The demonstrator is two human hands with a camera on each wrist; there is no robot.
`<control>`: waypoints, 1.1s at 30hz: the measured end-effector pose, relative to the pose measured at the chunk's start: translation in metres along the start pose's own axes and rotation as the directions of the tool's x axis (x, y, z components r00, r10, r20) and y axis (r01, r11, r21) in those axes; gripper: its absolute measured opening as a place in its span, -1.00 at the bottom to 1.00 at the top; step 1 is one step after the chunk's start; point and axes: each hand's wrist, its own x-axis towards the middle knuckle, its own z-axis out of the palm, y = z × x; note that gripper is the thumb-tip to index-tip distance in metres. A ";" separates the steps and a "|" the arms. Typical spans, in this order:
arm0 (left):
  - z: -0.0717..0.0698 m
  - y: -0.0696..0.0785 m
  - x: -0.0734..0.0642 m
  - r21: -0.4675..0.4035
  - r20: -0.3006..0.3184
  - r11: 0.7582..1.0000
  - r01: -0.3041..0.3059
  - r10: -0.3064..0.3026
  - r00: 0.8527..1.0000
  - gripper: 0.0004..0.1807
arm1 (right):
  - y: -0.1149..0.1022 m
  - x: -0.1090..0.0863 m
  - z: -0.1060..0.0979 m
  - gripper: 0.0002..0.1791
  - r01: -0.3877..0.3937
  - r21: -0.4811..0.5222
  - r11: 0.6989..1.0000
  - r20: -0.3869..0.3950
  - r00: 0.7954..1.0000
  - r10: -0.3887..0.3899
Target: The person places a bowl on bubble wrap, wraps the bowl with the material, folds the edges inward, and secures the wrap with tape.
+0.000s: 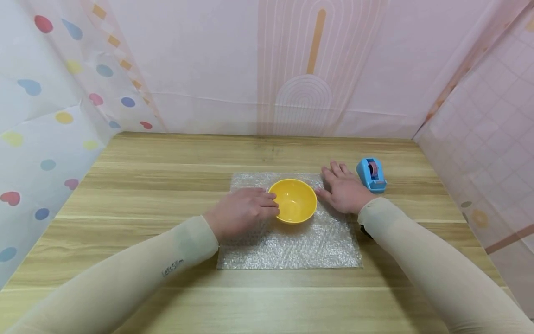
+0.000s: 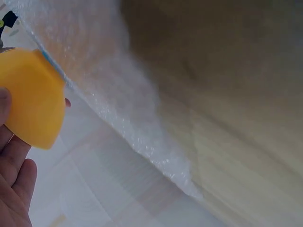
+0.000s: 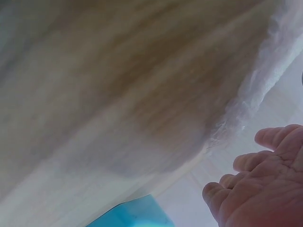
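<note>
A yellow bowl (image 1: 293,202) stands upright on a sheet of bubble wrap (image 1: 292,253), near the sheet's middle. My left hand (image 1: 244,211) grips the bowl's left side, its fingers reaching over the rim. In the left wrist view, the thumb lies against the outside of the bowl (image 2: 35,101). On the other side, my right hand (image 1: 346,190) has its fingers extended above the sheet's upper right corner. Its thumb points at the bowl's right rim; whether they touch I cannot tell. The right wrist view shows the palm of the right hand (image 3: 265,184) with nothing in it.
A blue tape dispenser (image 1: 372,175) with a roll of tape stands just beyond the right hand, off the sheet. Beneath everything is a wood-grain table (image 1: 167,185). Patterned paper walls (image 1: 208,60) rise along its back and both sides.
</note>
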 end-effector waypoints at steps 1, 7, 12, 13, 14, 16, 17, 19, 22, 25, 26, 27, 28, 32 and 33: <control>0.000 0.001 -0.001 -0.001 0.010 1.000 0.002 -0.002 1.000 -0.55 | 0.000 0.000 0.001 -0.09 0.001 -0.001 1.000 0.002 1.000 -0.001; 0.003 0.007 -0.002 0.001 0.013 1.000 -0.016 0.016 1.000 -0.62 | -0.002 0.000 0.002 -0.08 0.012 0.014 1.000 0.017 1.000 -0.012; 0.004 0.012 -0.001 0.013 0.032 1.000 -0.013 0.013 0.999 -0.69 | -0.003 0.000 0.003 -0.08 0.007 0.000 1.000 0.032 0.999 -0.007; 0.004 0.012 -0.001 0.017 0.037 1.000 -0.008 0.007 0.999 -0.70 | -0.004 0.000 0.003 -0.08 0.010 -0.007 1.000 0.034 0.999 -0.010; 0.004 0.012 -0.001 0.019 0.041 1.000 -0.004 0.003 0.999 -0.70 | -0.004 0.000 0.003 -0.08 0.014 -0.012 1.000 0.037 0.999 -0.014; 0.004 0.012 0.000 0.020 0.045 1.000 0.000 -0.001 0.999 -0.71 | -0.005 0.000 0.003 -0.09 0.025 -0.023 0.999 0.044 0.999 -0.024; 0.004 0.012 0.000 0.023 0.047 1.000 0.000 -0.001 0.999 -0.72 | -0.005 -0.001 0.003 -0.09 0.028 -0.029 0.999 0.048 0.998 -0.027; 0.004 0.012 0.000 0.027 0.051 1.000 -0.001 -0.001 0.999 -0.74 | -0.006 0.000 0.002 -0.10 0.031 -0.035 0.999 0.059 0.998 -0.028; 0.005 0.012 0.001 0.032 0.058 0.999 0.000 -0.001 0.998 -0.78 | -0.006 0.000 0.001 -0.11 0.032 -0.043 0.999 0.074 0.997 -0.029; 0.006 0.010 0.002 0.034 0.064 0.999 0.000 -0.002 0.998 -0.82 | -0.007 0.001 0.000 -0.11 0.029 -0.049 0.998 0.089 0.996 -0.024; 0.006 0.010 0.002 0.035 0.065 0.999 0.000 -0.002 0.998 -0.83 | -0.007 0.001 0.000 -0.11 0.029 -0.052 0.998 0.095 0.995 -0.024; 0.007 0.010 0.003 0.036 0.066 0.999 0.000 -0.002 0.998 -0.83 | -0.007 0.001 -0.001 -0.11 0.026 -0.055 0.998 0.101 0.995 -0.020; 0.007 0.009 0.003 0.036 0.068 0.999 0.000 -0.003 0.998 -0.84 | -0.007 0.002 -0.001 -0.10 0.022 -0.056 0.998 0.108 0.994 -0.016; 0.008 0.008 0.004 0.044 0.074 0.999 0.006 -0.009 0.997 -0.86 | -0.008 0.004 -0.003 -0.09 0.009 -0.053 0.999 0.126 0.992 -0.002; 0.008 0.007 0.005 0.045 0.076 0.999 0.007 -0.010 0.997 -0.86 | -0.008 0.004 -0.004 -0.09 0.001 -0.052 0.999 0.127 0.992 0.005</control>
